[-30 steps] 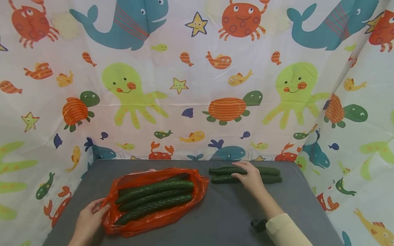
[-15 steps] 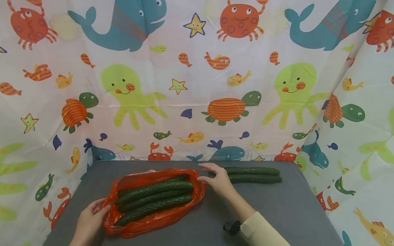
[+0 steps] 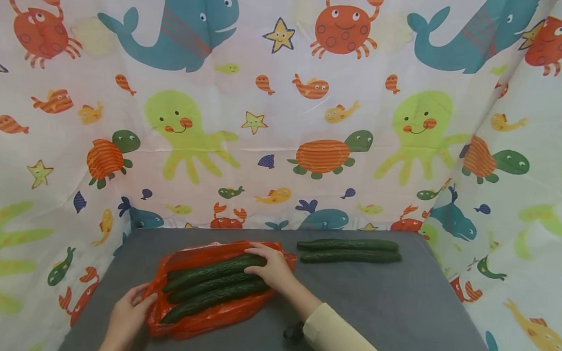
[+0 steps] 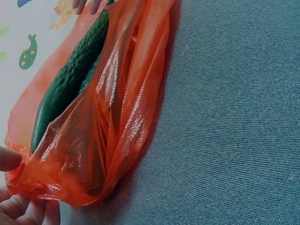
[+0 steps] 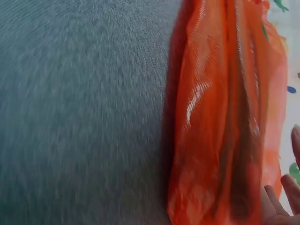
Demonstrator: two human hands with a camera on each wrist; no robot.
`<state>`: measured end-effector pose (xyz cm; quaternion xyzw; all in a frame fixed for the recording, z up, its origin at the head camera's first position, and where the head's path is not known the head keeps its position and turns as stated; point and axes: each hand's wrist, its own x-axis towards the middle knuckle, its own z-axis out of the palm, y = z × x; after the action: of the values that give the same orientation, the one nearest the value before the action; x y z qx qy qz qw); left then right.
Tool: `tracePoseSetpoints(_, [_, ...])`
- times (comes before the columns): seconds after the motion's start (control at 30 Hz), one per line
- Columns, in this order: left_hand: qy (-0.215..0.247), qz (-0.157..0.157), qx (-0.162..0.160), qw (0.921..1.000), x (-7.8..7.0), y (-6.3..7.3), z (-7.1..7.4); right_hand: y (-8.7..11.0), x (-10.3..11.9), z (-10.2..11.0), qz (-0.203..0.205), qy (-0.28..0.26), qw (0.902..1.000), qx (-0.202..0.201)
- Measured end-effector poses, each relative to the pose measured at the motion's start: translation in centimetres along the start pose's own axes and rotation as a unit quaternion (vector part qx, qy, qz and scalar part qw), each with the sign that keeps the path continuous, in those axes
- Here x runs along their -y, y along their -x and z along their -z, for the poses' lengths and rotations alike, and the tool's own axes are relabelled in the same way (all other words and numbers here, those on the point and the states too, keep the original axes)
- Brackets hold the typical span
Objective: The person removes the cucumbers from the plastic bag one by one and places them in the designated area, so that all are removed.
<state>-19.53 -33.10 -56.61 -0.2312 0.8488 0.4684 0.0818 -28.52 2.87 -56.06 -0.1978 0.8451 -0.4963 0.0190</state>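
A red plastic bag (image 3: 211,320) lies with its mouth facing up, holding several dark green cucumbers (image 3: 203,272) side by side. At its left end my left hand (image 3: 128,312) pinches the bag's crumpled edge; in the left wrist view the thumb (image 4: 8,159) is above the film and the fingers below. Over the cucumbers' right ends reaches my right hand (image 3: 274,268), thumb and fingers spread apart. In the right wrist view its fingers show only at the right edge, and whether they touch a cucumber cannot be seen.
Two cucumbers (image 3: 350,256) lie parallel on the grey tabletop (image 3: 397,308), right of the bag near the back edge. A curtain (image 3: 273,139) printed with sea animals encloses the back and sides. A small black device (image 3: 294,332) sits at my right wrist.
My right hand has swept left from above the two loose cucumbers to the cucumbers inside the bag. My left hand keeps its hold on the bag's edge.
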Motion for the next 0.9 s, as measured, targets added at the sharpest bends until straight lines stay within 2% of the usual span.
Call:
tracePoseSetpoints(0.2, [-0.009,0.005,0.000,0.9999,0.5,-0.2,0.2,-0.5,-0.1,-1.9,-0.024,0.020,0.9995,0.008])
tracePoseSetpoints(0.27, [-0.003,0.006,-0.007,1.0000,0.5,-0.2,0.1,-0.5,-0.3,-2.4,-0.030,0.047,0.9985,0.004])
tracePoseSetpoints(0.4, [0.005,0.008,-0.018,0.9998,0.3,-0.3,-0.3,-0.7,-0.6,-3.0,-0.015,0.110,0.9937,-0.008])
tracePoseSetpoints(0.53, [0.004,0.012,-0.016,0.9998,0.2,-0.2,-0.4,-0.9,-0.4,-3.4,-0.014,0.153,0.9880,-0.006])
tracePoseSetpoints(0.67, [0.003,0.010,-0.014,0.9998,0.1,-0.1,-0.5,-1.1,-0.2,-3.7,-0.022,0.156,0.9875,-0.014])
tracePoseSetpoints(0.9, [0.012,0.008,-0.017,0.9997,0.0,-0.1,-0.6,-1.1,0.4,-3.3,0.001,0.162,0.9864,-0.031])
